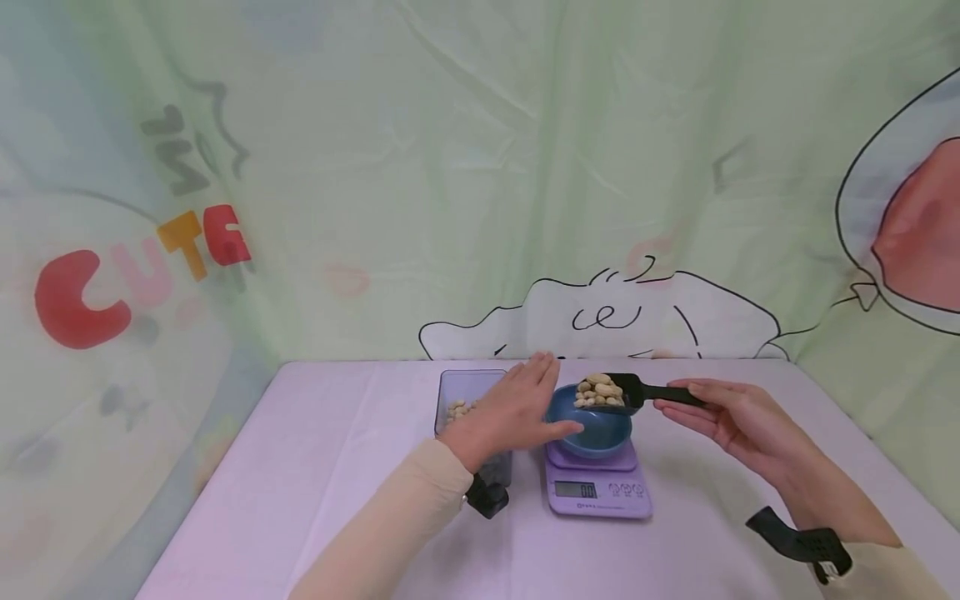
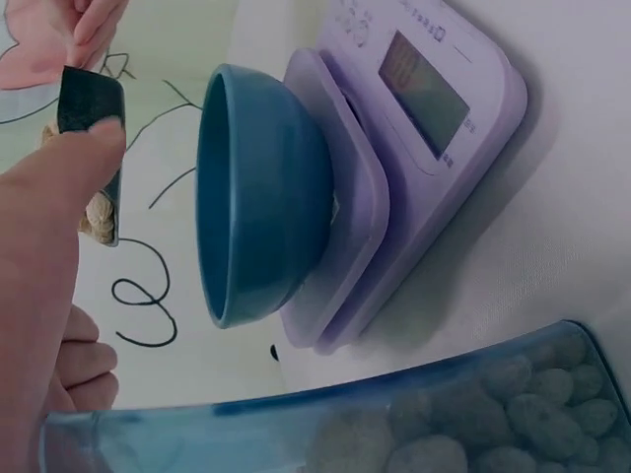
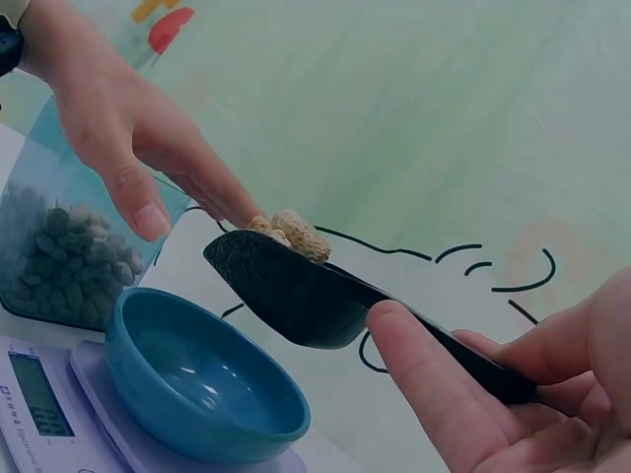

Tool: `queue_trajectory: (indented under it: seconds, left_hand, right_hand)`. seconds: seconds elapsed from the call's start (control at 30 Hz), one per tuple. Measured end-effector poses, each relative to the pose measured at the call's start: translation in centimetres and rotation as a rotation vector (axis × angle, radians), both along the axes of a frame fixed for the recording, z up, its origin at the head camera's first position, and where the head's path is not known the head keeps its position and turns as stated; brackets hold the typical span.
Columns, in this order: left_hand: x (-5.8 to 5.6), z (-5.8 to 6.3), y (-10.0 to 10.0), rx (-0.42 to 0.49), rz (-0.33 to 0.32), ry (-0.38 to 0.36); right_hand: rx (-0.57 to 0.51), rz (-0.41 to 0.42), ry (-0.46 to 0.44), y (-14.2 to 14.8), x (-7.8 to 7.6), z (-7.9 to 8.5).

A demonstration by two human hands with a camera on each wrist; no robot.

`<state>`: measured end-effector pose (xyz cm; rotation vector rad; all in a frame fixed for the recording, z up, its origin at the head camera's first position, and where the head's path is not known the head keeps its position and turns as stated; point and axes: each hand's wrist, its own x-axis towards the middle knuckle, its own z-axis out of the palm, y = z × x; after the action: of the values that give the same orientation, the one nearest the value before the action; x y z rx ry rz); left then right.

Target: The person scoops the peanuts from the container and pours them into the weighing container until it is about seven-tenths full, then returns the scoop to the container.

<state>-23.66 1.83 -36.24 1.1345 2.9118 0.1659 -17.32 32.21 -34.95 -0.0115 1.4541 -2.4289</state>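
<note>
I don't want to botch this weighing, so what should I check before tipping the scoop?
1. Scale zeroed with the bowl on it: ok, the display reads 0.0.
2. Weighing unit: cannot tell, too small to read.
3. Bowl empty: ok, no peanuts inside.
4. Right grip secure: ok as far as it shows, holding the scoop by its handle.
5. Scoop centred over the bowl: cannot tell; it is above it, but depth is unclear.
6. Left grip off the bowl: ok, the right-wrist view shows a gap.
</note>
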Motion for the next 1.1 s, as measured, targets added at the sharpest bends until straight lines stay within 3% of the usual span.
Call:
queue_trajectory:
  seconds: [0.27, 0.5, 0.87, 1.1]
  left_hand:
    - [0.0, -0.4, 0.8, -0.093, 0.04, 0.006]
    - [0.0, -0.8, 1.5, -0.181, 0.064, 0.058]
    - [0.1, -1.1, 2.0, -0.305, 0.055, 0.146]
    - [0.4, -1.0, 2.2, -0.356, 0.068, 0.156]
  right_hand:
    - [0.073, -0.008, 0.027, -0.1, 0.0, -0.3]
    - [0.192, -0.05, 0.024, -0.1, 0.0, -0.3]
    - [0.42, -0.092, 0.064, -0.6, -0.2, -0.2]
    - [0.574, -0.106, 0.12, -1.1, -0.1, -0.1]
